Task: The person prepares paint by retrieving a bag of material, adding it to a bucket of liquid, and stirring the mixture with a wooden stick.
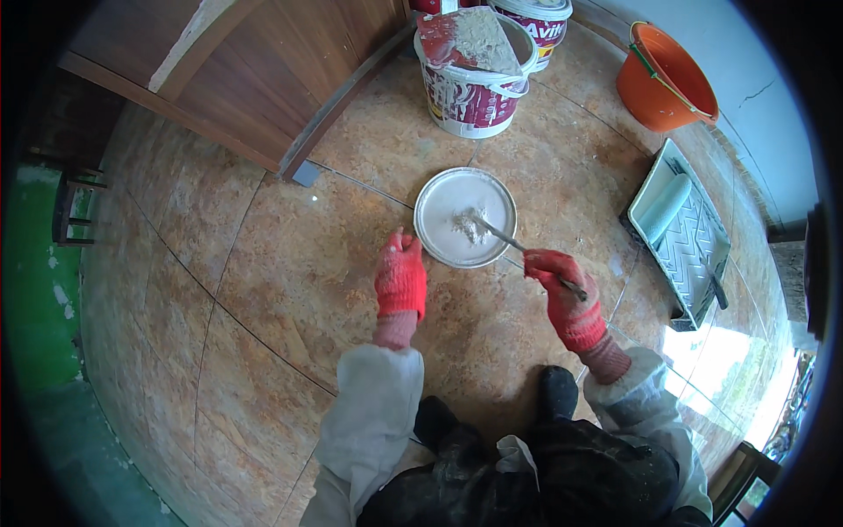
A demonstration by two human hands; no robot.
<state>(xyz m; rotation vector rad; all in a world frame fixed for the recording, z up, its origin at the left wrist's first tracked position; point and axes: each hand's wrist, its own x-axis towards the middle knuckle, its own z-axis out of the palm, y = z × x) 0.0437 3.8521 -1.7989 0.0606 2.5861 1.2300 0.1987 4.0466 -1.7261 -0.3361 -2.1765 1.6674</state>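
Note:
A round white bucket lid [436, 230] with a raised rim lies on the tiled floor before me, a small lumpy heap of whitish paste [467, 227] near its middle. My right hand [566, 294], in a red glove, is closed around a thin dark stick [505, 235]. The far tip of the stick reaches into the paste, and its other end pokes out past my fingers. Beside the lid's left rim is my left hand [401, 274], also red-gloved, its fingers curled in; I see nothing in them. Whether it touches the rim I cannot tell.
Beyond the lid stands a smeared white-and-purple bucket [474, 110] with a plaster-caked red board [470, 42] across its top; another bucket [537, 26] is behind. An orange bucket [659, 83] and a paint tray [689, 255] with a roller [667, 209] are at right. Wooden furniture [255, 79] stands upper left.

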